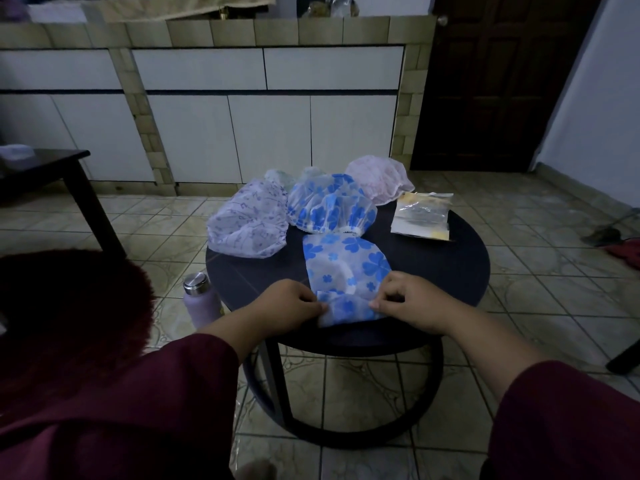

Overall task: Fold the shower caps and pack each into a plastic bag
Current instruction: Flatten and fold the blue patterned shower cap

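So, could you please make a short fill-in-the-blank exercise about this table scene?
1. Both hands pinch the near edge of the cap printed with ____ flowers.
2. The tabletop has a ____ shape.
3. The stack of plastic bags lies on the table's far ____ side.
4. The bottle stands on the ____.

Missing words: blue; round; right; floor

You work at a small round dark table [433, 268] standing on a tiled floor [519, 306]. Directly on its top lie a blue-flowered shower cap [346, 268] near your edge, a second blue-flowered cap [330, 206] behind it, a purple-patterned cap [251, 221] at the left, a pink cap [379, 180] at the back, and a stack of plastic bags [420, 216] at the right. Beside the table a lilac bottle [199, 299] stands on the floor.
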